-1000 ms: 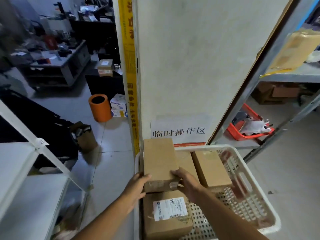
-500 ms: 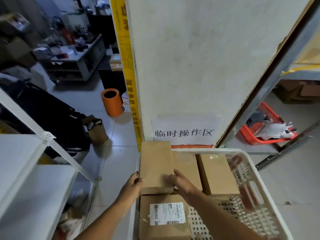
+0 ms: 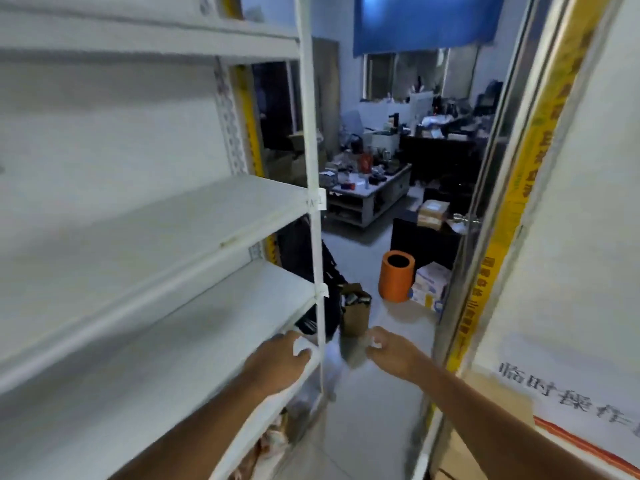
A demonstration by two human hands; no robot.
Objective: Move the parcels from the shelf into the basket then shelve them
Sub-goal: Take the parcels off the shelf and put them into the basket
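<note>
Both hands have left the parcel: beside the white shelf unit [image 3: 145,244], the left hand [image 3: 280,362] rests on its lower board edge, the right hand [image 3: 391,351] hangs curled nearby; blur hides any grasp. Cardboard parcels [image 3: 464,448] sit right of the shelf, bottom corner.

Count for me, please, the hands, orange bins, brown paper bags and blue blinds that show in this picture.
Hands: 2 (left hand, right hand)
Orange bin: 1
Brown paper bag: 1
Blue blind: 1
Total: 5
</note>
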